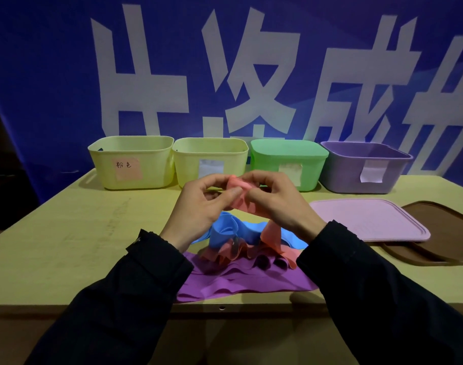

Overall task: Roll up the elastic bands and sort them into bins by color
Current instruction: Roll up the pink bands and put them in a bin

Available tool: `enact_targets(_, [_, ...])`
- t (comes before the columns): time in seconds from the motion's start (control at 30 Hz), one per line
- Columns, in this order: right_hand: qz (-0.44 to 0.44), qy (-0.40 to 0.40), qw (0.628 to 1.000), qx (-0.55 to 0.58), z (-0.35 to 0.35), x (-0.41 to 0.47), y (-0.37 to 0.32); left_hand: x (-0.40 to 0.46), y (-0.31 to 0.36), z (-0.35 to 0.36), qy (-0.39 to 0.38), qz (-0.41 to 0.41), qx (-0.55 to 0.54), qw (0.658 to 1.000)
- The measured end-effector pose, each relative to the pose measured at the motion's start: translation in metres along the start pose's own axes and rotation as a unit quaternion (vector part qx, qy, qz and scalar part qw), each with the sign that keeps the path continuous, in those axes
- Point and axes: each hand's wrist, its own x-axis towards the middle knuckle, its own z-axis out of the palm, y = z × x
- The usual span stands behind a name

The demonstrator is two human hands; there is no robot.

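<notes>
Left hand (198, 206): your grip pinches the pink band (238, 193).
Right hand (277, 204): pinches the same band (its tail hangs to the pile).
Pile (240, 259): blue, pink, purple bands on the desk (67, 246).
Bins (210, 160): four, along the far edge.

A single wide-angle head view looks forward and down from above the tabletop's (67, 233) near edge, close to it, facing its far edge and the blue banner (54, 75) behind.
</notes>
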Motion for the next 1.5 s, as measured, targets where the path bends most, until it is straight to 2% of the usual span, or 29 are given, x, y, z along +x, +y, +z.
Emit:
enact_targets(0.1, [0.002,-0.025,0.999,-0.033,-0.002,-0.001,0.001,-0.001,-0.004,-0.004,0.015,-0.007,0.003,1.0])
enact_targets(0.3, [0.026,0.051,0.998,0.0,-0.001,0.0,0.012,-0.003,-0.007,-0.005,0.021,-0.011,-0.008,1.0])
enact_targets(0.4, [0.002,0.049,0.999,0.015,-0.002,-0.001,0.012,-0.003,-0.009,-0.003,0.01,-0.01,-0.001,1.0])
enact_targets(0.53, [-0.012,0.063,0.997,0.046,0.001,-0.002,0.009,-0.004,-0.006,0.003,0.008,-0.014,-0.046,0.999])
enact_targets(0.73, [0.0,0.077,0.997,0.025,0.005,0.0,0.014,-0.004,-0.006,0.007,-0.004,-0.032,-0.086,0.996])
enact_targets(1.0, [-0.006,0.045,0.999,0.023,-0.004,0.0,0.015,-0.005,-0.005,-0.001,0.014,-0.012,-0.063,0.998])
enact_targets(1.2, [-0.042,0.063,0.995,-0.071,-0.001,0.001,0.014,-0.006,-0.006,0.006,-0.008,-0.011,-0.05,0.999])
enact_targets(1.5, [0.022,-0.022,0.999,-0.033,-0.016,-0.001,0.018,-0.004,-0.007,-0.005,0.018,-0.002,0.0,1.0])
